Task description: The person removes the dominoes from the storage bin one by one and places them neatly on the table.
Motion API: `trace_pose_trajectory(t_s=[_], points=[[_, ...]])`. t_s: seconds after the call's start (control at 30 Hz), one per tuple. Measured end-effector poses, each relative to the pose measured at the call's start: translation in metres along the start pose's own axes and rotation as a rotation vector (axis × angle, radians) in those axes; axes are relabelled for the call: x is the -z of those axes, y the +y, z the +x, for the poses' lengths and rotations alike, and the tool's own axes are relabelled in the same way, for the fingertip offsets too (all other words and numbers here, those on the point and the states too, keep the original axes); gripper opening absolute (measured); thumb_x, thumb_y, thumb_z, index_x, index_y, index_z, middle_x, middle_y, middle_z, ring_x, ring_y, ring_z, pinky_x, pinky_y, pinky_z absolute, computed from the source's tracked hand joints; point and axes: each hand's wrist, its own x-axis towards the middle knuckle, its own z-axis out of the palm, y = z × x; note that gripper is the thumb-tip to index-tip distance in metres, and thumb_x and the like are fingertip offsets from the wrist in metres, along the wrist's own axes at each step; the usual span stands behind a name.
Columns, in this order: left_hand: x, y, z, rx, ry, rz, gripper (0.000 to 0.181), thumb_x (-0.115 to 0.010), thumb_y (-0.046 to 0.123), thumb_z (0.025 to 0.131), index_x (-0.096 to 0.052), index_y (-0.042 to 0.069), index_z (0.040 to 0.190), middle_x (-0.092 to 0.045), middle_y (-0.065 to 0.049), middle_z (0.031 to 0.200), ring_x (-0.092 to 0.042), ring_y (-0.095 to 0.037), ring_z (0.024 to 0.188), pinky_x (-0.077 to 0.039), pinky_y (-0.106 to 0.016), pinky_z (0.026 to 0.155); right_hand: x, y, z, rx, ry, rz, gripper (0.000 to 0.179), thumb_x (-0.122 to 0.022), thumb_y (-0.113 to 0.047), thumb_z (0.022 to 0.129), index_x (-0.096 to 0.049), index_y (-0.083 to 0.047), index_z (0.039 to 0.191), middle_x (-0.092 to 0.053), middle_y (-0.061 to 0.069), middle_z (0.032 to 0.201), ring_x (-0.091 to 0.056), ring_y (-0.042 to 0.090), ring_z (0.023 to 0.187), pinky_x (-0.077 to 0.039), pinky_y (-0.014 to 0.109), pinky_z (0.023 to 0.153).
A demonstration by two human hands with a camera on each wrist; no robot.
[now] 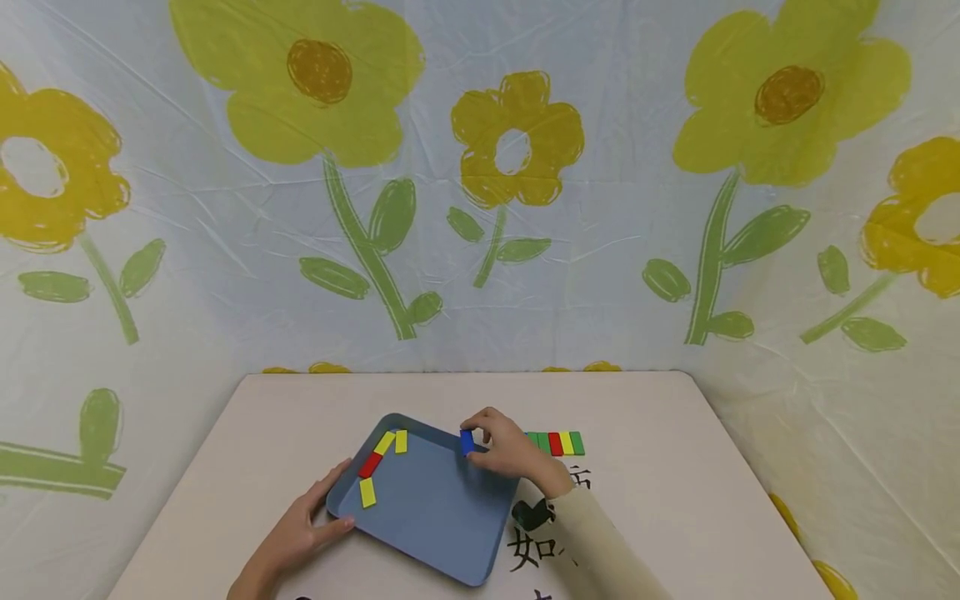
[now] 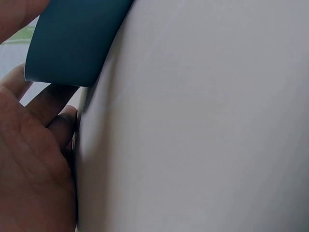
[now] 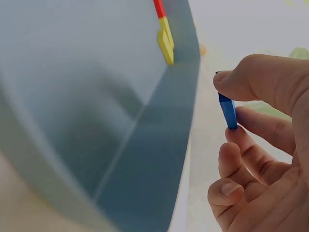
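My right hand (image 1: 506, 443) pinches a small blue domino tile (image 1: 467, 443) between thumb and fingers, over the far rim of a blue-grey tray (image 1: 438, 517). The right wrist view shows this tile on edge, held beside the tray wall (image 3: 159, 135). At the tray's left corner my left hand (image 1: 300, 527) grips the rim, with thumb at the near side and fingers along the left side. Inside the tray, several tiles lie toward its left: a red one (image 1: 371, 464) and yellow ones, including a yellow tile (image 1: 367, 492) nearest me.
Right of the tray, a row of green, red and yellow tiles (image 1: 556, 443) lies on the white table (image 1: 675, 500), partly behind my right hand. Black written characters (image 1: 531, 547) and a dark shape mark the table there. A flower-printed curtain (image 1: 525, 308) surrounds it.
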Motion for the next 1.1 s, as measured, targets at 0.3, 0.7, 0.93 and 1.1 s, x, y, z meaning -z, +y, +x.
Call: trace_pose_trajectory(t_s=[0.3,0.7,0.93,1.1], points=[[0.001,0.000,-0.001,-0.006,0.008,0.000,0.084,-0.077,0.040,0.090,-0.036,0.025,0.161,-0.037,-0.015,0.165,-0.026,-0.046,0.154,-0.027,-0.072,0.118,0.022,0.025,-0.021,-0.061,0.062,0.004,0.044,-0.073,-0.012,0.088,-0.066,-0.004,0.131,-0.059,0.014,0.124,-0.056,0.024,0.092,-0.046,0.025,0.066],[-0.001,-0.001,0.001,0.006,-0.002,0.005,0.085,-0.076,0.042,0.090,-0.034,0.028,0.162,-0.035,-0.013,0.166,-0.026,-0.045,0.155,-0.027,-0.072,0.119,0.041,0.073,-0.067,-0.189,0.105,-0.011,0.046,-0.074,-0.008,0.088,-0.064,-0.002,0.133,-0.059,0.016,0.127,-0.060,0.025,0.101,-0.056,0.036,0.080],[-0.001,-0.002,0.002,0.019,-0.009,0.010,0.085,-0.076,0.043,0.090,-0.034,0.028,0.162,-0.035,-0.013,0.166,-0.027,-0.044,0.154,-0.028,-0.072,0.118,0.048,0.094,-0.085,-0.293,0.151,-0.044,0.044,-0.077,-0.007,0.086,-0.067,-0.006,0.129,-0.059,0.012,0.123,-0.053,0.018,0.090,-0.049,0.025,0.071],[-0.001,-0.001,0.002,0.015,-0.005,0.004,0.085,-0.077,0.043,0.090,-0.034,0.029,0.162,-0.036,-0.013,0.166,-0.027,-0.045,0.154,-0.028,-0.073,0.118,0.050,0.101,-0.091,-0.331,0.159,-0.047,0.046,-0.078,-0.008,0.084,-0.067,-0.005,0.128,-0.060,0.013,0.120,-0.053,0.018,0.091,-0.050,0.027,0.073]])
